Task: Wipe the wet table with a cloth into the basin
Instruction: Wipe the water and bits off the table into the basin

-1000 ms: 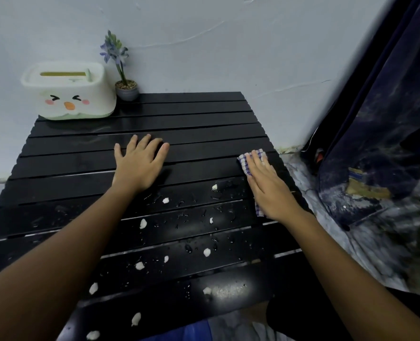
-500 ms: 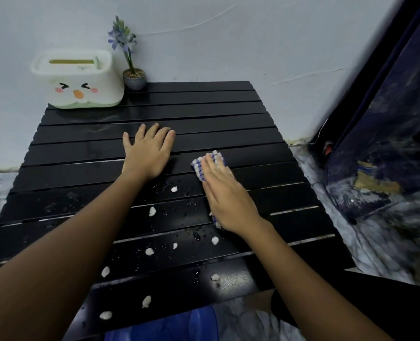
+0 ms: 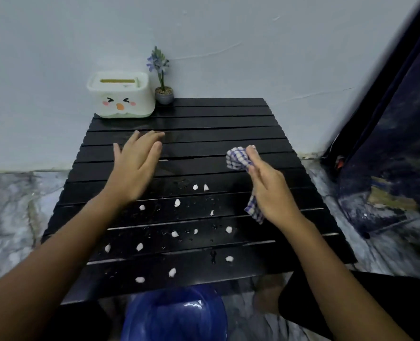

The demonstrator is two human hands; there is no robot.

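Note:
A black slatted table [image 3: 228, 124] carries water drops and several small white bits [image 3: 177, 202] across its near half. My right hand [image 3: 270, 190] is raised above the table's right side and grips a blue-and-white checked cloth [image 3: 237, 159], bunched at the fingertips with a corner hanging below the palm. Over the left middle of the table hovers my left hand [image 3: 135, 168], fingers spread, holding nothing. A blue basin [image 3: 174, 316] sits on the floor just under the table's near edge.
A white tissue box with a cartoon face [image 3: 120, 98] and a small potted purple flower [image 3: 163, 77] stand at the table's far left by the wall. A dark curtain [image 3: 396, 143] hangs at the right. Marbled floor surrounds the table.
My right hand has lifted off the table and bunched up the cloth it was pressing flat. My left hand has risen off the surface. The view has pulled back, showing the basin.

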